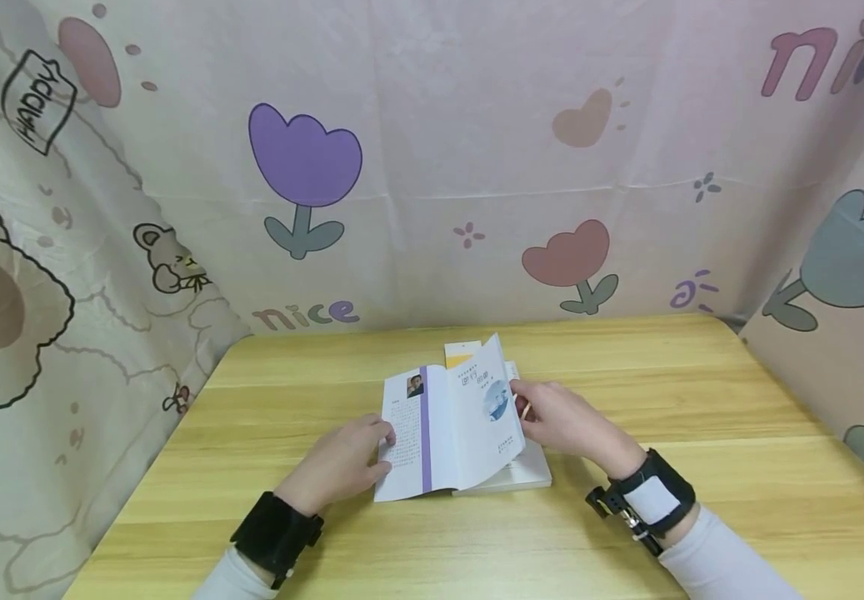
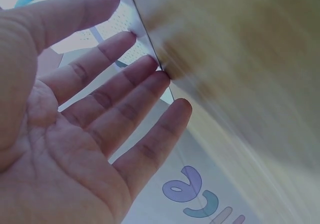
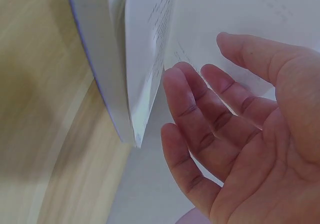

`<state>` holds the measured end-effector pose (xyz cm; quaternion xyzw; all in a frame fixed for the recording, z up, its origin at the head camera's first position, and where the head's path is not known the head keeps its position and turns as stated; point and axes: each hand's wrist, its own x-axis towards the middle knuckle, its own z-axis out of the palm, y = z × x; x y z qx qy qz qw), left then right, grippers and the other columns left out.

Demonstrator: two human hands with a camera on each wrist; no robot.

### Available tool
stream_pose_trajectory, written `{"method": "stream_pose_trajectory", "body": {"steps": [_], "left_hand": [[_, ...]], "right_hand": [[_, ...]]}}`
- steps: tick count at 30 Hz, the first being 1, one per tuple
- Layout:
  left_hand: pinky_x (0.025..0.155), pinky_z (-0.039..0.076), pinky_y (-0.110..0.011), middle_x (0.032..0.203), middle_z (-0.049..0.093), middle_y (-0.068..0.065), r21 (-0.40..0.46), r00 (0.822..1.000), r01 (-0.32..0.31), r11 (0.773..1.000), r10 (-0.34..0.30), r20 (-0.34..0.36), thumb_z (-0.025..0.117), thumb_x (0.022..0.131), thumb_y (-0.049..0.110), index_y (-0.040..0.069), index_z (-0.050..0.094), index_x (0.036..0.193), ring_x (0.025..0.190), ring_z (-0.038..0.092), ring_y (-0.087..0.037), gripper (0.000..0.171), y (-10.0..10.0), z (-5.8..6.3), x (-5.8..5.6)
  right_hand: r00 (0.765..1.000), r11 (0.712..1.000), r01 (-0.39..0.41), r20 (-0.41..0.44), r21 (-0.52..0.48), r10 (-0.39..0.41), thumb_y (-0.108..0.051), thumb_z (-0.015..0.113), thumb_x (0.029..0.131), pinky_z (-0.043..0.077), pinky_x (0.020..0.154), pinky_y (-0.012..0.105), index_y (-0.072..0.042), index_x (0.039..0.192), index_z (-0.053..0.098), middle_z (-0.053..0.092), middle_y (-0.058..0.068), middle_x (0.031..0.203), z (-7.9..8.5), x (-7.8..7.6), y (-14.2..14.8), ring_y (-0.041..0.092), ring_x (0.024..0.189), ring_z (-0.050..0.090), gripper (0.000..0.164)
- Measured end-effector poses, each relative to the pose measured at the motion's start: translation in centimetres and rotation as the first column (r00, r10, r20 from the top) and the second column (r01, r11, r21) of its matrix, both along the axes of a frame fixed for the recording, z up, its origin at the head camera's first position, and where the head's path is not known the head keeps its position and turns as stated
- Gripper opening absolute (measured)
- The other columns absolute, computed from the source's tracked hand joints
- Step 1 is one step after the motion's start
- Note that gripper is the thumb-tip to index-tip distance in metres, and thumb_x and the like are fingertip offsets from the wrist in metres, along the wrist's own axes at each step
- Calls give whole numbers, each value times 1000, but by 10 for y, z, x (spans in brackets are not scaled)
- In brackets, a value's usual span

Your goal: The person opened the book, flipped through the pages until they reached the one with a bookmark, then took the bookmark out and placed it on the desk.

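An open book lies on the wooden table, its left side showing a purple stripe, a small portrait photo and lines of print. A leaf with a round blue picture stands lifted at a slant over the page block. My left hand rests at the book's left edge, fingers extended, fingertips along that edge. At the raised leaf's right edge is my right hand. Its fingers are loosely bent and its thumb stands apart from them, beside the leaf.
A white and yellow piece sticks out behind the book's top edge. The wooden table runs back to a printed cloth with flowers and letters, which also hangs at both sides. Dark bands circle both wrists.
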<state>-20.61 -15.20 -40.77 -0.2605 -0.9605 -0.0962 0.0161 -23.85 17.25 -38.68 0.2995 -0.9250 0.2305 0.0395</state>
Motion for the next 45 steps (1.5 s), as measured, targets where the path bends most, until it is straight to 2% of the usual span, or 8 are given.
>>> {"method": "stream_pose_trajectory", "body": {"steps": [6, 11, 17, 23, 33, 45], "left_hand": [[81, 51, -34, 112, 62, -5, 0, 1000, 12, 1000, -12, -1, 74, 82, 25, 10, 67, 111, 89, 56, -15, 33, -1, 0, 3], [91, 49, -37, 123, 59, -8, 15, 1000, 24, 1000, -24, 11, 73, 84, 27, 8, 65, 117, 107, 57, -20, 39, -3, -1, 8], [96, 45, -40, 131, 54, -11, 11, 999, 29, 1000, -30, 31, 71, 86, 32, 8, 63, 123, 117, 52, -24, 45, -9, -1, 14], [99, 41, -45, 138, 49, -13, 41, 995, 33, 999, -37, 96, 70, 85, 40, 8, 59, 131, 124, 47, -28, 57, -15, 1, 17], [100, 39, -49, 141, 46, -14, 82, 987, 67, 994, -78, 139, 74, 76, 52, 9, 54, 136, 126, 44, -30, 77, -22, 2, 18], [100, 38, -48, 140, 47, -12, 87, 985, 69, 994, -82, 151, 76, 75, 49, 10, 54, 137, 126, 44, -30, 77, -25, 1, 17]], "right_hand": [[1000, 1000, 6, 17, 27, -6, -9, 65, 82, 49, 57, 20, -16, 106, 62, 58, -10, 79, 1, -1, -7, 4, 67, 55, 25], [999, 1000, 13, 44, 16, -14, -7, 66, 82, 49, 61, 20, -16, 116, 63, 60, -10, 86, 3, 0, -14, 4, 72, 56, 35], [1000, 1000, -6, 25, 6, 6, -15, 68, 85, 50, 68, 21, -15, 116, 63, 61, -9, 94, 4, -1, -23, 10, 82, 60, 32], [999, 1000, -22, 33, 8, 22, -18, 68, 87, 50, 70, 22, -15, 117, 62, 61, -8, 97, 2, -2, -29, 11, 85, 61, 31], [999, 997, -43, 0, 67, 43, -25, 69, 87, 51, 74, 26, -10, 113, 60, 62, 4, 104, -3, -4, -38, 17, 92, 61, 32], [998, 997, -67, 17, 47, 66, -34, 68, 89, 50, 73, 29, -12, 116, 62, 63, 1, 103, -7, -2, -47, 15, 91, 59, 36]]}}
